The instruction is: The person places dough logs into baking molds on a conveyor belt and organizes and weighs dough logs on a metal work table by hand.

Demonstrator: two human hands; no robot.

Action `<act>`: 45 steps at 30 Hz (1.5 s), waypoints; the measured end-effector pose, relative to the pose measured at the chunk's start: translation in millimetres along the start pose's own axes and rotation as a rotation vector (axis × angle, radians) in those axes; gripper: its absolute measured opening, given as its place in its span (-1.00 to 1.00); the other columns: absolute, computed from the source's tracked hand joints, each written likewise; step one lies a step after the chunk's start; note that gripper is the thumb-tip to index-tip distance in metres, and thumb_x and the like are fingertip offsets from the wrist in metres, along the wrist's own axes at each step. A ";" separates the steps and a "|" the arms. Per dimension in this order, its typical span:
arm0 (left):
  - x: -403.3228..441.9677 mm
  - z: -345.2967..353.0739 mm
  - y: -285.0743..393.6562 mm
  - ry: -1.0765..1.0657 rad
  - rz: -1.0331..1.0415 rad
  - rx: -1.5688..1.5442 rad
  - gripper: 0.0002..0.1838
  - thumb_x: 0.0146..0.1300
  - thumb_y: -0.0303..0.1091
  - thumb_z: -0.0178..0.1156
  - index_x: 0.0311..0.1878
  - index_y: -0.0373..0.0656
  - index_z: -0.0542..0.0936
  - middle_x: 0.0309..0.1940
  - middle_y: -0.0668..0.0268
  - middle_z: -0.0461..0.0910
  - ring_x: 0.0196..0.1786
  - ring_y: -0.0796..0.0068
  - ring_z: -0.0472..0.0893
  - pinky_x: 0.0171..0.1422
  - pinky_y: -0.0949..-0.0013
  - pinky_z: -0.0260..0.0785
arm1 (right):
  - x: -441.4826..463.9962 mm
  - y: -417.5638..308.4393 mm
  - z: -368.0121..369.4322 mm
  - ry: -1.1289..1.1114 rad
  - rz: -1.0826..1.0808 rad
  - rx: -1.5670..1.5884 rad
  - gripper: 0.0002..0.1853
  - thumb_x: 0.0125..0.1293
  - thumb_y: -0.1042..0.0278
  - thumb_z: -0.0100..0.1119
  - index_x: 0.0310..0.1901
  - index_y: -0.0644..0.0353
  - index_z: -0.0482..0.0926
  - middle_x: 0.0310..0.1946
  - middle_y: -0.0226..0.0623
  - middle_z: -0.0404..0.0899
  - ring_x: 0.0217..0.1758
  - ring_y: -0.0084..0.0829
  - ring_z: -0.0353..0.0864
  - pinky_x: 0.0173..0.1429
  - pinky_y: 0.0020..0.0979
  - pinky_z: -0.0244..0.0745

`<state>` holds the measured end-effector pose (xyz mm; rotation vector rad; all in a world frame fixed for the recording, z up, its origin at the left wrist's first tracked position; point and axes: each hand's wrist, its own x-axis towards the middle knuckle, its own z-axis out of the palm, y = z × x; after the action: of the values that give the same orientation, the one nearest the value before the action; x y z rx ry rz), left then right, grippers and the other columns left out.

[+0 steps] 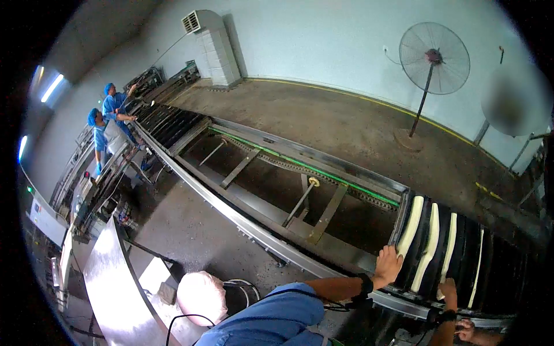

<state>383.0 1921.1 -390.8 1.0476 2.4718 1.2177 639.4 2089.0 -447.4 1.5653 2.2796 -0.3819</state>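
Several long, pale strips that look like dough lie across a black slatted conveyor. My left hand [388,266] rests over the near end of the leftmost strip [411,225], fingers stretched forward and slightly apart. That strip's near end is hidden under the hand. My right hand [446,290] is closed on the near end of another strip [449,245]. Between my hands lies a wider strip [427,254], touched by neither. A thinner strip [477,268] lies to the right of my right hand. Both wrists wear dark bands.
Another person's hand [465,330] is at the lower right, close to my right wrist. The conveyor's metal frame [254,222] runs to the far left, where two people in blue [115,106] stand. A steel table [112,277] is at lower left; a fan [434,56] stands by the wall.
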 end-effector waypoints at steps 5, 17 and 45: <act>1.5 -6.9 -3.8 -0.016 0.003 -0.042 -0.65 -0.03 -0.26 0.00 -0.22 -0.29 0.26 -0.30 0.06 0.28 -0.20 0.08 0.29 -0.18 0.14 0.19 | -21.0 -30.1 -5.2 0.121 0.002 0.048 -0.63 -0.01 0.32 0.03 -0.14 0.30 0.34 -0.29 -0.10 0.41 -0.25 -0.23 0.42 -0.19 -0.35 0.36; 10.1 -1.8 -8.7 0.000 -0.002 -0.016 -0.70 0.01 -0.23 -0.03 -0.31 -0.28 0.25 -0.31 0.09 0.25 -0.19 0.08 0.29 -0.17 0.09 0.19 | -191.9 -8.1 8.0 0.799 -0.155 0.548 -0.80 0.06 0.33 -0.04 -0.32 0.25 0.45 -0.44 -0.09 0.43 -0.30 -0.24 0.43 -0.21 -0.33 0.31; 128.6 -69.4 -147.4 -0.254 0.462 0.628 -0.64 0.02 -0.19 -0.08 -0.14 -0.19 0.41 -0.15 0.08 0.38 -0.17 0.13 0.40 -0.23 0.18 0.28 | -668.8 94.2 298.6 0.359 1.285 0.556 -0.45 -0.18 0.33 0.15 -0.05 0.10 0.23 -0.15 -0.01 0.29 -0.09 -0.06 0.28 0.00 -0.18 0.18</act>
<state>182.3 1903.7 -440.7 1.8706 2.5256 0.3168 987.1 1437.7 -432.6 3.1214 0.8927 -0.3678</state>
